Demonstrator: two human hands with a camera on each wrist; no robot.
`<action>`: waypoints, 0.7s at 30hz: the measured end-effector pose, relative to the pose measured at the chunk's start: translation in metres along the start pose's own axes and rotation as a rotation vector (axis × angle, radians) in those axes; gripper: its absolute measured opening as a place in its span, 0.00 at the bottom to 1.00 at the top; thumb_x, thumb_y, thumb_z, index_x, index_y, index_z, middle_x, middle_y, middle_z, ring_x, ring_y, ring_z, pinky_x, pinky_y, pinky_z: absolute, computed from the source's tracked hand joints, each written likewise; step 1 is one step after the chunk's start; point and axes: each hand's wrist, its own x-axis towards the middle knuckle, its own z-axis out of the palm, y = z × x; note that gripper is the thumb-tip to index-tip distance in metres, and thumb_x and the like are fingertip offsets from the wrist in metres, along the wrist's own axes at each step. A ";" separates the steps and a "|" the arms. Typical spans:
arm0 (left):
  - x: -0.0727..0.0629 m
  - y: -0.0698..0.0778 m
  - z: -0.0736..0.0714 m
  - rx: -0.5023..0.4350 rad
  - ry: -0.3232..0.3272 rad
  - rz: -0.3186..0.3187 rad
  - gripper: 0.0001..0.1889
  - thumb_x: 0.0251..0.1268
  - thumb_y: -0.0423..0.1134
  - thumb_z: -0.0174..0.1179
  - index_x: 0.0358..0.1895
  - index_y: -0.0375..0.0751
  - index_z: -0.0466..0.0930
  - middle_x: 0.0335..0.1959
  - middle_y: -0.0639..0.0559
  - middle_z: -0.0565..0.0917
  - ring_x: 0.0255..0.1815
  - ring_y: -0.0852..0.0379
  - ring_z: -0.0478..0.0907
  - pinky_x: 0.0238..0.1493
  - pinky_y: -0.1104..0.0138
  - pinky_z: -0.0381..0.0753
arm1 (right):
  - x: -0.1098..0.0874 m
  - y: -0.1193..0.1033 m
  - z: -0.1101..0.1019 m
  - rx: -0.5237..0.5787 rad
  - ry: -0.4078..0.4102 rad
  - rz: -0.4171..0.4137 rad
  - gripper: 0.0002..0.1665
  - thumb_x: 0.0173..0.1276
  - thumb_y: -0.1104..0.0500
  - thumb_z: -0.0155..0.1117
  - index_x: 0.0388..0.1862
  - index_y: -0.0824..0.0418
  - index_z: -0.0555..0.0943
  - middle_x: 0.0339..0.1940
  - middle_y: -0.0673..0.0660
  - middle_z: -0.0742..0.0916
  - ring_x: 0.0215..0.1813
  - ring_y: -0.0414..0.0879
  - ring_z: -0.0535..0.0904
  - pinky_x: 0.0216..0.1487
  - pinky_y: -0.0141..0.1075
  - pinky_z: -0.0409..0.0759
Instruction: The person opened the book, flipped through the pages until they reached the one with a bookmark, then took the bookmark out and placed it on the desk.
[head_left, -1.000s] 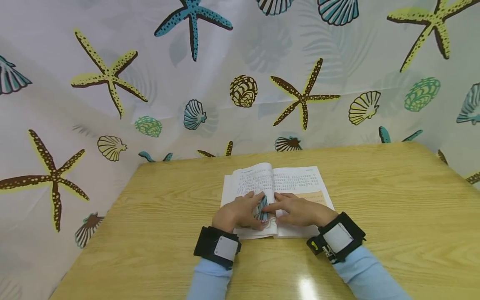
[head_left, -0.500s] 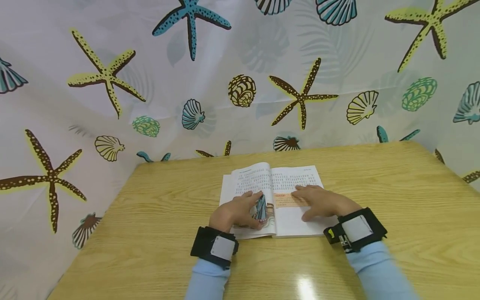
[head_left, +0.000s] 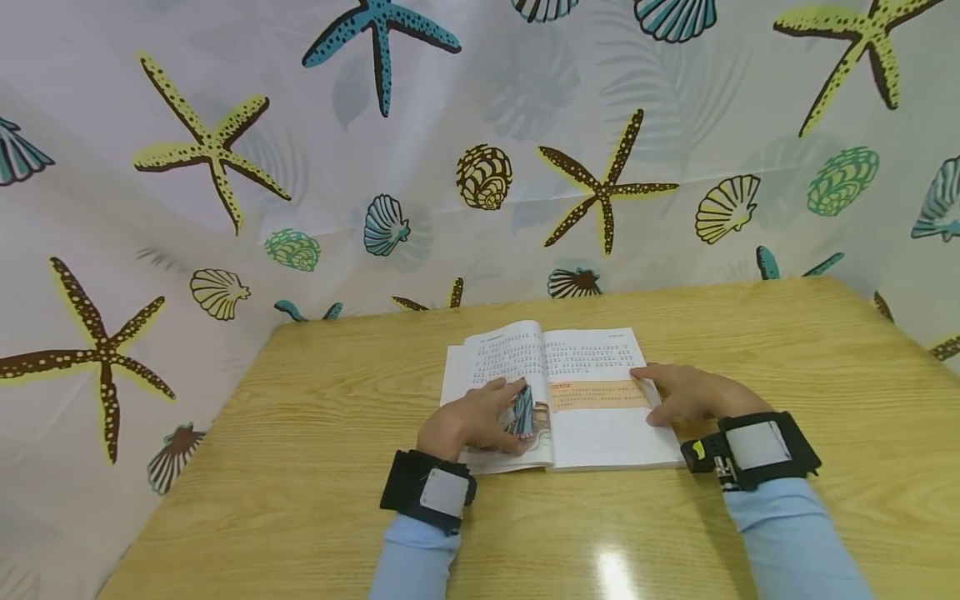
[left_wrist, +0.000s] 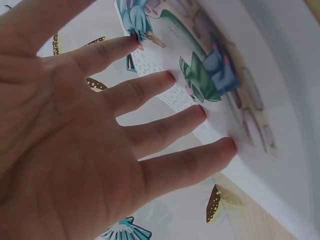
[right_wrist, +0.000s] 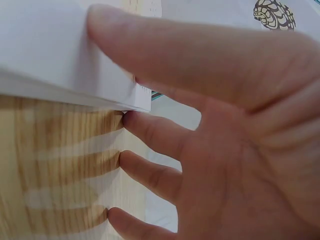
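An open book lies on the wooden table, its left page carrying a coloured picture and its right page an orange text box. My left hand rests on the left page with fingers spread. In the left wrist view, the fingertips of that left hand touch the printed page. At the book's right edge is my right hand, its thumb and index finger on the right page. The other fingers reach past the edge to the tabletop, as the right wrist view shows.
The wooden table extends on all sides of the book. Behind it hangs a white cloth printed with starfish and shells. Black straps with white plates circle both wrists.
My right hand has slid from the book's middle fold across the right page to its outer edge, uncovering the orange box. My left hand has stayed on the left page.
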 end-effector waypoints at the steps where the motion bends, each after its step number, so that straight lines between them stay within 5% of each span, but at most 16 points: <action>1: 0.000 0.000 0.000 -0.001 0.000 0.000 0.48 0.59 0.43 0.76 0.81 0.51 0.58 0.81 0.44 0.56 0.79 0.40 0.54 0.73 0.43 0.61 | 0.000 0.000 0.000 0.000 0.000 -0.001 0.46 0.63 0.65 0.72 0.75 0.78 0.61 0.73 0.83 0.63 0.72 0.78 0.60 0.68 0.68 0.61; 10: -0.001 0.000 0.000 -0.008 0.003 -0.005 0.47 0.59 0.42 0.75 0.81 0.50 0.59 0.81 0.45 0.57 0.79 0.40 0.55 0.72 0.45 0.63 | 0.005 -0.003 -0.002 -0.028 -0.012 0.104 0.50 0.61 0.61 0.75 0.72 0.83 0.59 0.74 0.86 0.54 0.72 0.80 0.56 0.70 0.68 0.58; 16: -0.001 0.000 0.001 0.000 -0.002 -0.007 0.48 0.60 0.43 0.75 0.81 0.51 0.58 0.81 0.45 0.57 0.79 0.40 0.56 0.72 0.46 0.64 | 0.006 -0.011 -0.001 -0.087 0.006 0.134 0.48 0.60 0.62 0.75 0.70 0.84 0.62 0.73 0.84 0.59 0.72 0.77 0.60 0.70 0.65 0.62; 21: -0.001 -0.001 0.001 0.004 0.000 -0.007 0.48 0.59 0.43 0.75 0.81 0.51 0.58 0.81 0.45 0.57 0.79 0.40 0.56 0.72 0.45 0.64 | 0.005 -0.016 -0.002 -0.128 0.044 0.092 0.37 0.59 0.64 0.75 0.61 0.82 0.70 0.58 0.78 0.77 0.52 0.65 0.76 0.53 0.54 0.78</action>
